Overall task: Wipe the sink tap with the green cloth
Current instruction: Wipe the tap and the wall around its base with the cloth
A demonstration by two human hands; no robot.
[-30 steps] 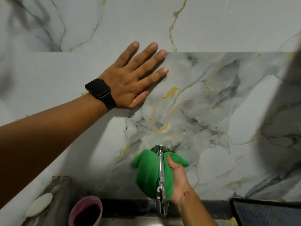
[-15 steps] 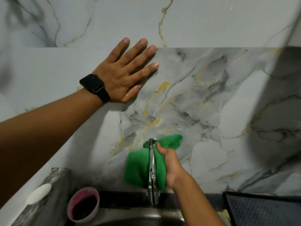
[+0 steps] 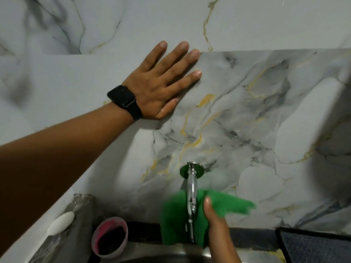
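Note:
A chrome sink tap (image 3: 191, 188) sticks out of the marble wall on a round flange, its spout pointing down over the sink. The green cloth (image 3: 175, 217) is wrapped around the lower part of the spout, blurred, with a flap trailing right. My right hand (image 3: 214, 217) grips the cloth against the tap, thumb up on the spout's right side. My left hand (image 3: 161, 82) lies flat on the wall above and left of the tap, fingers spread, a black watch on the wrist.
A pink cup (image 3: 110, 237) with dark contents stands left of the tap at the sink's rim. A white soap bar (image 3: 60, 223) lies on a stone ledge at the far left. A dark mat (image 3: 313, 245) sits at lower right. The steel sink (image 3: 171, 253) lies below.
My right hand has slid the cloth down the spout from the flange toward the outlet, uncovering the flange and upper spout. My left hand stays flat on the wall.

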